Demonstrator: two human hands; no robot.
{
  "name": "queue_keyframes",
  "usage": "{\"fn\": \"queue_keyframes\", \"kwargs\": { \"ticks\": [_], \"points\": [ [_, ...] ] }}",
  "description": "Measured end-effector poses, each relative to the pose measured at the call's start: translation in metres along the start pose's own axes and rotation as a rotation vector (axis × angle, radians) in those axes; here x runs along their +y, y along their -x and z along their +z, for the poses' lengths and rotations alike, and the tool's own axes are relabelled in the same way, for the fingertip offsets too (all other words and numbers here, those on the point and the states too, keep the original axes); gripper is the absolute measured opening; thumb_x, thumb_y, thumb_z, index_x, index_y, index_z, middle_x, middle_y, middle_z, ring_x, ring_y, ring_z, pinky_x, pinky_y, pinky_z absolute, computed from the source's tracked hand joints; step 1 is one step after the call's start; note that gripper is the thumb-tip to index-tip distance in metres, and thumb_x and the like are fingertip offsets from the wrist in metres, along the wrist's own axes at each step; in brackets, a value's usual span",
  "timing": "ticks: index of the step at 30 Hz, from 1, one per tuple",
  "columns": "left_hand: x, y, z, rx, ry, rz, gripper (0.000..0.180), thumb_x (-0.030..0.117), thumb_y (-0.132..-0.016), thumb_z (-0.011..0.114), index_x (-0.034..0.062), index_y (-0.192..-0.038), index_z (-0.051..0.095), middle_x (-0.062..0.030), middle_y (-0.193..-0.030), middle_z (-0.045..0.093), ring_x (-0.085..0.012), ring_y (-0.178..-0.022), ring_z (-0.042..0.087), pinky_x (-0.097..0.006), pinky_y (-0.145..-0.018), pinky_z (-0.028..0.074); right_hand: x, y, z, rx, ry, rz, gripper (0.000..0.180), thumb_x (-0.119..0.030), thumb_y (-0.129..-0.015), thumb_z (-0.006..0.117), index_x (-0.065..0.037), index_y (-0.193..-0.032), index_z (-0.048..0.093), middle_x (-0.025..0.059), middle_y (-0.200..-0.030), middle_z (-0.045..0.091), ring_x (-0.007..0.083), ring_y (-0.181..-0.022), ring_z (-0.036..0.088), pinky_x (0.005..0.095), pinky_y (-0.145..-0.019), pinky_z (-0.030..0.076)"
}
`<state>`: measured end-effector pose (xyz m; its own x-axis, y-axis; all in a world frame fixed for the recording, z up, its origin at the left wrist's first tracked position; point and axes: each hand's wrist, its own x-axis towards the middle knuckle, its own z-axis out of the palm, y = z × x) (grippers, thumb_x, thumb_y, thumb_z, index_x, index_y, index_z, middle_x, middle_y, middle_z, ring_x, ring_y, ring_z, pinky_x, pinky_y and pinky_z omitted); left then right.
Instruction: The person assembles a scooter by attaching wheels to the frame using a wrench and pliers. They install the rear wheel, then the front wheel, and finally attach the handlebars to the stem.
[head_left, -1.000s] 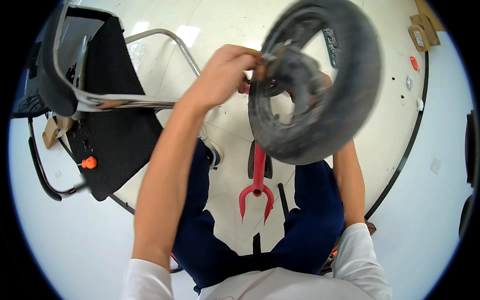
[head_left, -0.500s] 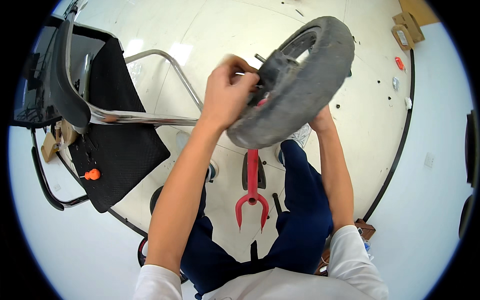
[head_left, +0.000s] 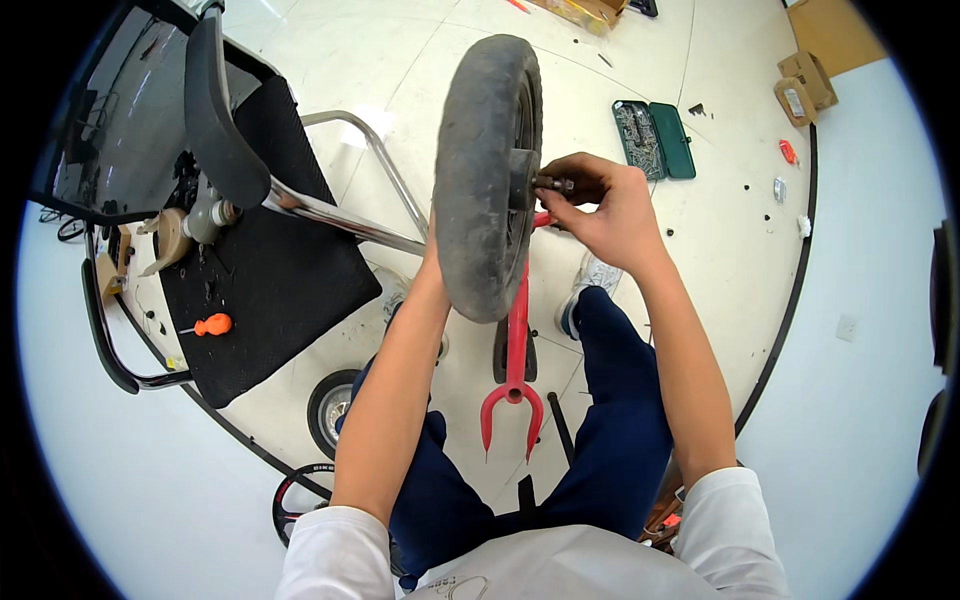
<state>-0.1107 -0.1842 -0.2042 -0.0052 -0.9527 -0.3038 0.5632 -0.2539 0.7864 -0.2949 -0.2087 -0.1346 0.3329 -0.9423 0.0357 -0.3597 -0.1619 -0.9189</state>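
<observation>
A black-tyred wheel stands upright in front of me, turned nearly edge-on. My left hand holds it from the left side, with its fingers hidden behind the tyre. On the other side, my right hand pinches the metal axle end that sticks out of the hub, thumb and fingers closed around it. Below the wheel runs a red frame ending in a fork towards me. A red bar shows beside the hub; whether the wheel is fixed to it I cannot tell.
At left stands a black chair bearing an orange-handled screwdriver and a tool with a round body. An open green case of small metal parts lies on the floor ahead. A smaller wheel is by my left leg; cardboard boxes stand far right.
The wheel has turned from a slant to nearly upright and moved left. My left hand has gone from the hub to behind the tyre; my right hand has come up to the axle end.
</observation>
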Motion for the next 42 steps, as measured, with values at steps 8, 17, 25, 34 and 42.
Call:
{"fn": "queue_keyframes", "kwargs": {
  "ticks": [8, 17, 25, 34, 42],
  "points": [
    [0.030, 0.014, 0.016, -0.013, -0.301, 0.104, 0.028, 0.017, -0.097, 0.051, -0.0012, -0.119, 0.052, -0.0082, -0.096, 0.065, -0.0127, -0.075, 0.065, -0.026, -0.065, 0.056, 0.015, 0.007, -0.007, 0.078, -0.357, 0.132, 0.017, 0.002, -0.085, 0.066, 0.008, -0.099, 0.062, 0.0099, -0.082, 0.068, 0.0114, -0.069, 0.066, 0.0240, -0.065, 0.056],
    [0.029, 0.014, 0.019, -0.046, -0.302, 0.029, 0.040, 0.031, -0.106, 0.037, -0.0011, -0.127, 0.046, -0.0113, -0.106, 0.064, -0.0148, -0.092, 0.065, -0.028, -0.082, 0.053, 0.009, 0.003, 0.000, -0.041, -0.449, 0.309, 0.024, -0.003, -0.088, 0.069, 0.012, -0.105, 0.062, 0.0144, -0.085, 0.070, 0.0170, -0.074, 0.070, 0.0277, -0.068, 0.059],
    [0.041, 0.018, 0.019, -0.039, -0.461, -0.094, 0.046, 0.034, -0.106, 0.036, -0.0027, -0.131, 0.046, -0.0113, -0.108, 0.064, -0.0148, -0.097, 0.062, -0.030, -0.088, 0.049, 0.006, 0.007, -0.002, 0.000, -0.336, 0.270, 0.020, -0.003, -0.092, 0.063, 0.012, -0.105, 0.060, 0.0147, -0.087, 0.069, 0.0171, -0.075, 0.070, 0.0278, -0.069, 0.059],
    [0.033, 0.019, 0.017, 0.103, -0.227, -0.066, 0.032, 0.028, -0.105, 0.039, -0.0009, -0.115, 0.046, -0.0073, -0.091, 0.064, -0.0113, -0.085, 0.061, -0.026, -0.072, 0.050, 0.015, 0.003, -0.007, -0.003, -0.528, 0.239, 0.021, -0.005, -0.092, 0.064, 0.010, -0.106, 0.059, 0.0153, -0.089, 0.069, 0.0191, -0.079, 0.071, 0.0286, -0.069, 0.060],
    [0.037, 0.018, 0.018, 0.058, -0.354, 0.020, 0.022, 0.024, -0.105, 0.042, 0.0034, -0.103, 0.049, -0.0020, -0.079, 0.059, -0.0056, -0.069, 0.053, -0.023, -0.063, 0.045, 0.010, 0.007, -0.007, -0.013, -0.397, 0.202, 0.020, -0.005, -0.089, 0.067, 0.008, -0.103, 0.064, 0.0142, -0.091, 0.071, 0.0161, -0.076, 0.070, 0.0263, -0.070, 0.058]
  ]
}}
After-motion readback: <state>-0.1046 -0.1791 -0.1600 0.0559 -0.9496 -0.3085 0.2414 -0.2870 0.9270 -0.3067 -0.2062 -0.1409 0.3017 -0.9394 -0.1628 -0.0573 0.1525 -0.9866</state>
